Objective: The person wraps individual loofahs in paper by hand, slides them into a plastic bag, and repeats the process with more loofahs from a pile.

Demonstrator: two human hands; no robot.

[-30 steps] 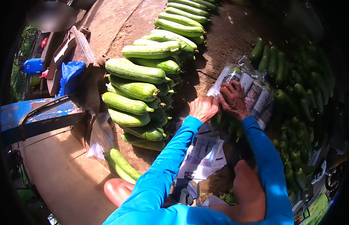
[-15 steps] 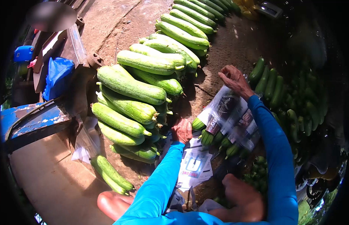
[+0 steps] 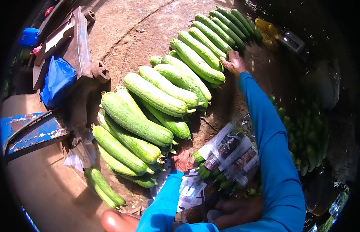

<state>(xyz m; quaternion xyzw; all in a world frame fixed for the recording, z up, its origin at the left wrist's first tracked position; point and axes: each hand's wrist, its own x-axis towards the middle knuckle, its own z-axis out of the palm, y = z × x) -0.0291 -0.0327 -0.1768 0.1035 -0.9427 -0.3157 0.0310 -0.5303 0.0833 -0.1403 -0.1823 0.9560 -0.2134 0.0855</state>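
Note:
Long green gourds (image 3: pixel 137 118) lie stacked in a curved row on the ground, paler near me and darker at the far end. My right hand (image 3: pixel 235 63) reaches to the far part of the row, fingers stretched against the end of a gourd (image 3: pixel 213 42). Low between the near pile and a newspaper-wrapped bundle of gourds (image 3: pixel 228 149) rests my left hand (image 3: pixel 182 160), its fingers spread downward and their tips partly hidden. Loose newspaper sheets (image 3: pixel 189 195) lie under and beside the left wrist.
Smaller dark green gourds (image 3: pixel 307 139) are heaped in shade at the right. Two gourds (image 3: pixel 104 187) lie apart at lower left. A blue bag (image 3: pixel 58 81) and a worn metal frame (image 3: pixel 33 131) stand left. A yellow bag (image 3: pixel 267 33) and a scale-like device (image 3: pixel 292 40) sit far right.
My right hand has moved from above the newspaper-wrapped bundle up to the far gourds. My left hand stays low beside the pile. The view has shifted, showing more of the row's far end.

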